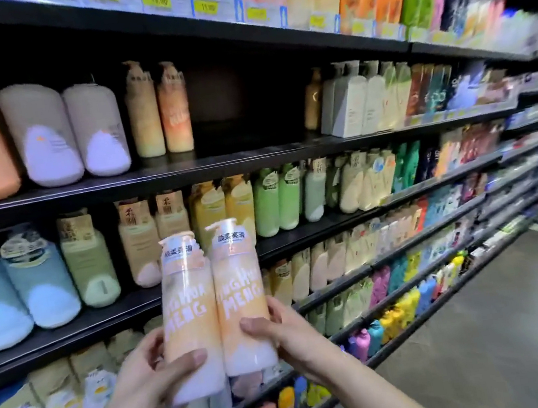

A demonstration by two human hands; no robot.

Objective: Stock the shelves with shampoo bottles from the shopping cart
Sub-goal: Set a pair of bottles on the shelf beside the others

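I hold two peach-and-white pump shampoo bottles upright, side by side and touching, in front of the shelves. My left hand point(155, 365) grips the left bottle point(186, 305) near its base, thumb across the front. My right hand point(285, 333) grips the right bottle point(239, 287) low on its side. Two bottles of the same peach kind point(159, 112) stand on the upper shelf point(153, 177), with a dark gap point(246, 103) to their right. The shopping cart is out of view.
Long black shelves filled with bottles and refill pouches run along the left and away to the right. Grey floor point(485, 329) of the aisle lies at the lower right. Yellow price tags point(156, 1) line the top shelf edge.
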